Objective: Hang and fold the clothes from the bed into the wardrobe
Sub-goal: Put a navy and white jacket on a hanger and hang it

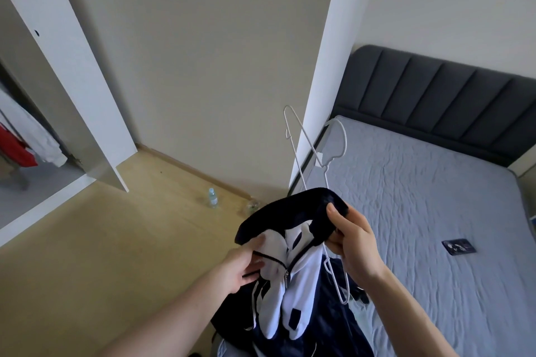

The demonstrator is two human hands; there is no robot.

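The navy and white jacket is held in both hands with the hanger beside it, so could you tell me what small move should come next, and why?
Probably slip one end of the white hanger into the jacket collar. The right hand grips the navy collar and seemingly the hanger, which sticks up mostly outside the jacket; the left hand holds the zipper front.

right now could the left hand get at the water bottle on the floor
Probably not: the left hand is busy gripping the navy and white jacket, and the water bottle stands apart by the skirting, beyond it.
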